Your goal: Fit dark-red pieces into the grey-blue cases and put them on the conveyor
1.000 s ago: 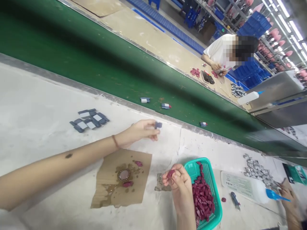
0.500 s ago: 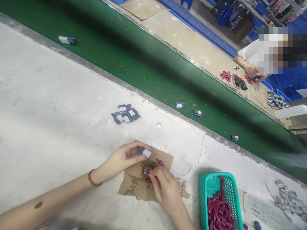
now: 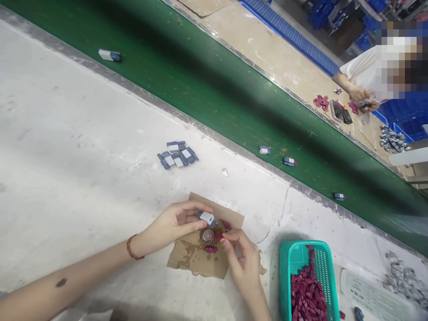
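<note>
My left hand (image 3: 177, 223) pinches a small blue-grey and white plastic block (image 3: 207, 217) between thumb and fingers, over a stained piece of cardboard (image 3: 197, 263). In my right hand (image 3: 245, 258), thumb and forefinger grip a small dark red plastic piece (image 3: 218, 236), partly hidden by the fingertips. The red piece is just right of a round, bottle-cap-like dish (image 3: 207, 235) and apart from the block. Two more dark red pieces lie on the cardboard, a lower piece (image 3: 210, 249) below the dish and an upper piece (image 3: 226, 224) above right of it.
Several blue-grey and white blocks (image 3: 179, 154) lie loosely grouped on the white table. A teal basket (image 3: 284, 272) of dark red pieces stands at right. Beyond runs a green conveyor belt (image 3: 200, 98) carrying small parts. Across it, a person (image 3: 359, 67) handles parts.
My right hand has drawn back from the dish to the right with the red piece. The block in my left hand has turned and shifted slightly right. Parts on the belt have moved right.
</note>
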The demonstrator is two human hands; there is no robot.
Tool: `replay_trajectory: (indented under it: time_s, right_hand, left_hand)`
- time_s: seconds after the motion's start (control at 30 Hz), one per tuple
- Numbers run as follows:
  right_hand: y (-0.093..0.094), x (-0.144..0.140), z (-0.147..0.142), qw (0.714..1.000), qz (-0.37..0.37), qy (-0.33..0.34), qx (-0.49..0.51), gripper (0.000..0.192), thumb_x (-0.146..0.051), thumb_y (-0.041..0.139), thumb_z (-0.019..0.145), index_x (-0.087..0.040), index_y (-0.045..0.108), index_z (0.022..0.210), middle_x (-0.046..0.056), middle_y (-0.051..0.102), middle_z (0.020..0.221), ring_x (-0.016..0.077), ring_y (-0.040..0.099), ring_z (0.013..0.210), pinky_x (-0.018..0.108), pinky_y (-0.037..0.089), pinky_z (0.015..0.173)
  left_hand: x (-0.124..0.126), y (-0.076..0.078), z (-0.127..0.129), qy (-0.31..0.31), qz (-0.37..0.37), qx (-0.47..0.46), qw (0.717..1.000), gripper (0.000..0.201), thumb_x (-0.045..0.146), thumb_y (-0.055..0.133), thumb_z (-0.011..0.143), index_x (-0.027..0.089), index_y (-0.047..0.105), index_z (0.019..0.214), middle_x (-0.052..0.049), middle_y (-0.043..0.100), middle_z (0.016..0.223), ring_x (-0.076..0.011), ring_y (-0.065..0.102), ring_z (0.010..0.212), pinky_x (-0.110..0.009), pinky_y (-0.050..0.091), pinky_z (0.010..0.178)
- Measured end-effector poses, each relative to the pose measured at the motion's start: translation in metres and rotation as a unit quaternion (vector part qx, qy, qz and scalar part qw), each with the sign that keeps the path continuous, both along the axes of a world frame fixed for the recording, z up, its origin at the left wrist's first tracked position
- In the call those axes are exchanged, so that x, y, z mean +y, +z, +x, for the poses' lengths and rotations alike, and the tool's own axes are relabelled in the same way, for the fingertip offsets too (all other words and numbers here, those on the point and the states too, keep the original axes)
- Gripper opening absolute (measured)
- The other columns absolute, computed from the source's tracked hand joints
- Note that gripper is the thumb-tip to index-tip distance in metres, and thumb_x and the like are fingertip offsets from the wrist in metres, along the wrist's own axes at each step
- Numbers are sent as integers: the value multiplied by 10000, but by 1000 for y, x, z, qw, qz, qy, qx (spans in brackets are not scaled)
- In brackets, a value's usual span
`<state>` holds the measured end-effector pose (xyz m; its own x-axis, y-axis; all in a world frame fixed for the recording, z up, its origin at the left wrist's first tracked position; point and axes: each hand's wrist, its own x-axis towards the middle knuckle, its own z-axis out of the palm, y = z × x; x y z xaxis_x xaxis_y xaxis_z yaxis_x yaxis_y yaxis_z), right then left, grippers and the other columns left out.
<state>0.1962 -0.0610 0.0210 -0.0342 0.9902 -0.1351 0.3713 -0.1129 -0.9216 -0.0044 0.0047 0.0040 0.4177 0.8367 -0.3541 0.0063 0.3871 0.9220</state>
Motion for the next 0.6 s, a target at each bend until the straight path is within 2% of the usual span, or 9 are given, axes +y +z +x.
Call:
replay_trajectory:
  time_s: [0.1, 0.17, 0.43, 0.6]
  right_hand:
    - [4, 3, -6, 987, -21, -102, 119, 169, -371, 645, 873, -214, 649, 811, -4, 660, 646, 139, 627, 549, 233, 509, 510]
    - [8, 6, -11, 976, -13, -134, 170, 196, -401, 678, 851, -213, 654, 801, -16, 636, 619, 126, 607, 511, 227, 498, 484]
    - [5, 10, -19, 979, -19, -91, 180, 182, -388, 655, 874, -208, 671, 853, 25, 682, 776, 128, 634, 586, 246, 526, 534]
    - [6, 9, -22, 989, 3, -67, 135, 112, -305, 633, 885, -205, 660, 842, 28, 697, 784, 142, 652, 664, 240, 519, 589]
  left_hand:
    - [-4, -1, 2, -6, -20, -26, 999, 224, 331, 705, 756, 177, 664, 913, -62, 730, 871, -208, 690, 777, -316, 586, 699]
    - [-7, -1, 3, -6, -36, -43, 998, 222, 313, 714, 742, 171, 661, 905, -59, 732, 842, -196, 690, 734, -304, 585, 675]
    - [-13, 4, 5, 1, -54, -55, 997, 210, 289, 743, 709, 165, 679, 867, -43, 727, 795, -143, 640, 605, -251, 563, 579]
    - [-14, 5, 7, 17, -32, -36, 999, 175, 267, 736, 709, 165, 709, 848, -52, 733, 813, -165, 680, 668, -239, 577, 603]
